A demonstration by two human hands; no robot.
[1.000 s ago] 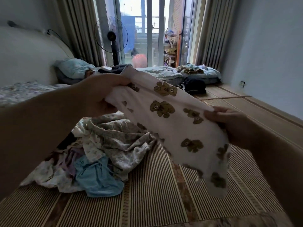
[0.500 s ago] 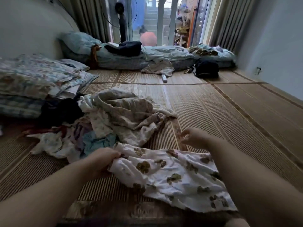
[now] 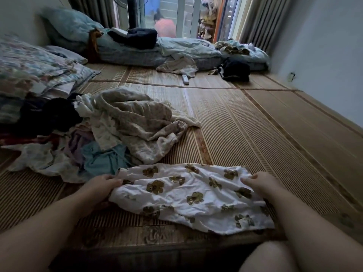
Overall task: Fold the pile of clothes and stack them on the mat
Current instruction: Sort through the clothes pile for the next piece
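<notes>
A white garment with brown bear prints [image 3: 188, 195] lies spread and wrinkled on the striped woven mat [image 3: 245, 134] just in front of me. My left hand [image 3: 98, 188] grips its left edge, fingers curled round the cloth. My right hand [image 3: 261, 183] holds its upper right corner, fingers curled on the fabric. Behind the garment to the left sits the pile of unfolded clothes [image 3: 117, 130]: a beige floral piece on top, a light blue item and dark pieces.
Folded floral bedding [image 3: 35, 71] is stacked at the left. A mattress with pillows and blankets [image 3: 157, 50] runs along the far window. A dark bag [image 3: 235, 69] and a white remote [image 3: 185, 79] lie on the mat beyond. My knee [image 3: 269, 256] shows bottom right.
The bear-print garment went from held up in the air to lying flat on the mat. Both hands came down with it and now hold its left and right ends.
</notes>
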